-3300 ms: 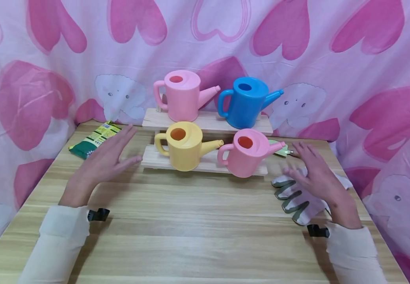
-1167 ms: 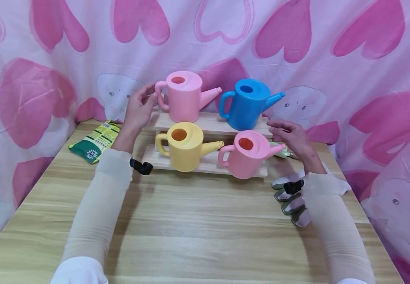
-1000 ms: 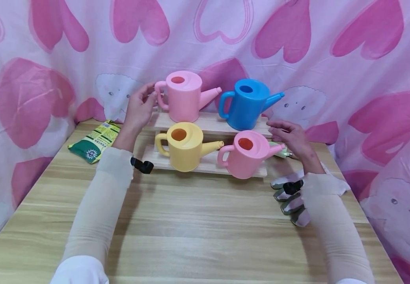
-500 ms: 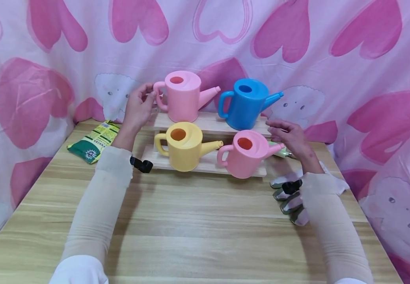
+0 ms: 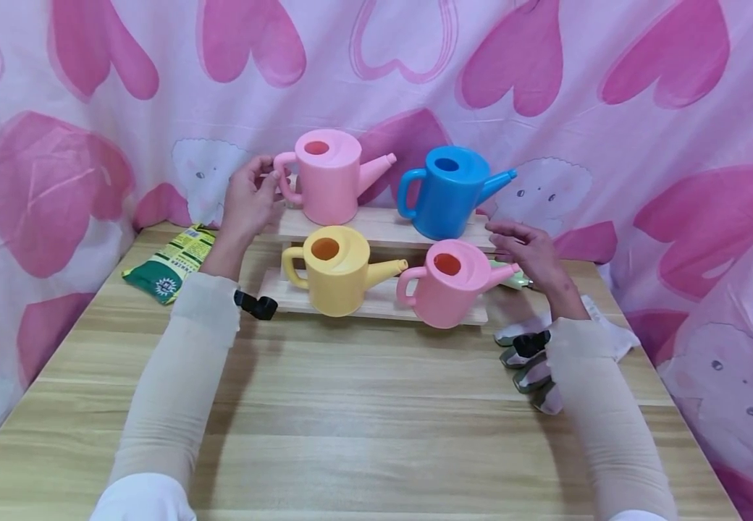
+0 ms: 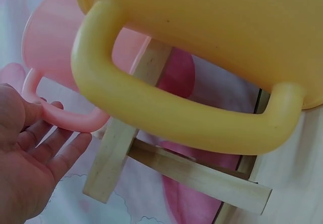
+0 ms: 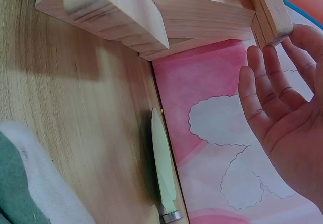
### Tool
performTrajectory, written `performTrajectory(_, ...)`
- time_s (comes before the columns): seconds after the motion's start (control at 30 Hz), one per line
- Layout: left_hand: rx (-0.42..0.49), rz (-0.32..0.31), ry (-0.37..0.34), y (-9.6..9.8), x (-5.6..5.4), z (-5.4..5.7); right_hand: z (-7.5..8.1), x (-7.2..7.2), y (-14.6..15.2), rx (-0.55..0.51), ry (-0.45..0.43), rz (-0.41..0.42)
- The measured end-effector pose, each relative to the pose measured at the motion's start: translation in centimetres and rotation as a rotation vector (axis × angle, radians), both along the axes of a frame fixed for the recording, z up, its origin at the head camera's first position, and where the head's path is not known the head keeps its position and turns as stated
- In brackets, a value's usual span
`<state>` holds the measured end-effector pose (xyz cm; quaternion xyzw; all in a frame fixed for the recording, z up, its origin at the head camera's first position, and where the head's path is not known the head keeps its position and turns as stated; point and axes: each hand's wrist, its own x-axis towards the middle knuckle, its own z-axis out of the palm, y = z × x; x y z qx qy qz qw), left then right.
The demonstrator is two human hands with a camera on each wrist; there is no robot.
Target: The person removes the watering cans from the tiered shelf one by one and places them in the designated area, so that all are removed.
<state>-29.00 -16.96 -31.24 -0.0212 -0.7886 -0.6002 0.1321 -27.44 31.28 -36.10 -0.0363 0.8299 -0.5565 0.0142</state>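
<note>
Near the back edge of the wood-grain desk (image 5: 363, 420), the left grip (image 5: 249, 201) pinches the looped handle (image 6: 75, 121), likely the best hold, of a round pink plastic watering can (image 5: 331, 187), probably light, stiff and slick, upper left on the pale wooden shelf (image 5: 383, 226), whose right end the relaxed right grip (image 5: 533, 255) touches.

A bag (image 5: 171, 265) and a glove (image 5: 536, 374) lay on the tabletop (image 5: 363, 412).
A green-bladed tool (image 7: 164, 163) lay beyond the glove; a heart-patterned curtain (image 5: 402, 101) hung behind.

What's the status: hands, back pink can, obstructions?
Left hand pinching handle of back pink can. Right hand at end of shelf. Same can upright on shelf. Yellow can in front, maybe obstructing.
</note>
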Motion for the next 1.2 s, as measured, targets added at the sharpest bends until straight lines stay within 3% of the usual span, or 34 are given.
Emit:
performTrajectory(0.13,0.017,0.023,0.014,-0.3,0.2,0.3,-0.1,-0.3,0.0,-0.007,-0.009,0.003)
performTrajectory(0.37,0.049,0.052,0.124,-1.6,1.1,0.5,-0.4,-0.4,-0.2,0.000,-0.016,0.007)
performTrajectory(0.63,0.144,0.077,0.211,-3.3,2.7,1.5,-0.3,-0.1,-0.2,0.026,0.001,0.002)
performTrajectory(0.9,0.143,0.189,0.240,-5.4,5.3,2.6,-0.1,0.3,-0.2,0.022,0.009,-0.002)
performTrajectory(1.07,0.239,0.218,0.243,-7.6,6.9,2.7,0.2,0.4,-0.3,0.014,0.021,-0.005)
performTrajectory(1.2,0.374,0.212,0.275,-9.3,8.0,2.3,0.1,0.5,-0.6,0.009,0.019,-0.002)
